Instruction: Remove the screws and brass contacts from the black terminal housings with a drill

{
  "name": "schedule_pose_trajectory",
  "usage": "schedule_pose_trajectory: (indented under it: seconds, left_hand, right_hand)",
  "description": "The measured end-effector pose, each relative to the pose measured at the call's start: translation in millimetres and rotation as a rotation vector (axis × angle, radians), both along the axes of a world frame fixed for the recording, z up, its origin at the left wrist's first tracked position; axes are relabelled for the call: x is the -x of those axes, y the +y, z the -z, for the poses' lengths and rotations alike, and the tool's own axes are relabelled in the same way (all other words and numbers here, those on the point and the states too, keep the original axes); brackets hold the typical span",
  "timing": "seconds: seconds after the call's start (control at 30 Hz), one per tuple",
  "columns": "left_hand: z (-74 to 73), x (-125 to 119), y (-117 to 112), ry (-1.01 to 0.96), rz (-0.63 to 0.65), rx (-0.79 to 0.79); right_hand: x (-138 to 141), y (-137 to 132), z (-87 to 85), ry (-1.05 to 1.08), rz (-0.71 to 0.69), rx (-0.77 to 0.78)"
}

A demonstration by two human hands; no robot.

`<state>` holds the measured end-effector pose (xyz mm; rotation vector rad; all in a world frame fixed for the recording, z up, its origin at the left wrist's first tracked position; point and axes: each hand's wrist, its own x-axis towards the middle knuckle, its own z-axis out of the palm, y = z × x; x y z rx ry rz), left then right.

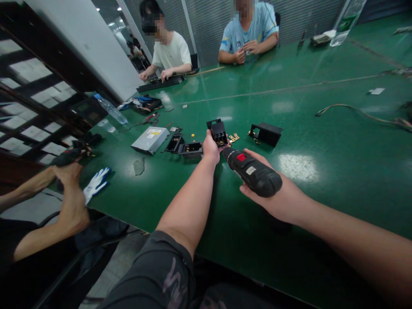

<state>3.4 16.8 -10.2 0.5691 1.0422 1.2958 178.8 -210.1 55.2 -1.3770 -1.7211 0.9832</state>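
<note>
My left hand is closed around a small black plastic housing with slots and brassy metal bits on its near side. In my right hand is a black cordless drill with a red switch on top. Its front end points at the lower part of the housing, and I cannot tell whether the tip touches it. Small brass-coloured metal pieces lie on the green table just beyond the drill. Another black housing rests to the right, with open black housings to the left of my left hand.
A silver disc drive, a white-and-blue glove and a plastic bottle are on the left of the table. One co-worker's arms reach in at left. Two people sit across. A cable lies at right.
</note>
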Motion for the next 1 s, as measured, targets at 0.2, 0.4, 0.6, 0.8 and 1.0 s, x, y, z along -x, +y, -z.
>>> schedule_pose_trajectory:
  seconds: [0.2, 0.4, 0.6, 0.8, 1.0]
  left_hand:
    - [2.0, 1.5, 1.3, 0.008, 0.01, -0.014]
    - [3.5, 1.5, 0.9, 0.0, 0.012, -0.019]
    - [4.6, 1.3, 2.1, 0.017, 0.0, -0.028]
    - [3.0, 0.8, 1.4, 0.017, -0.005, -0.013]
    - [1.4, 0.9, 0.2, 0.017, -0.007, -0.009]
  right_hand:
    - [1.1, 0.4, -1.2, 0.007, -0.003, 0.033]
    - [0.6, 0.3, -3.0, -0.015, -0.001, 0.023]
    - [0.4, -0.1, -0.3, 0.002, -0.005, 0.016]
    - [-0.4, -0.5, 2.2, 0.0, -0.007, 0.031]
    - [-0.2, -0.2, 2.0, 0.005, -0.005, 0.017]
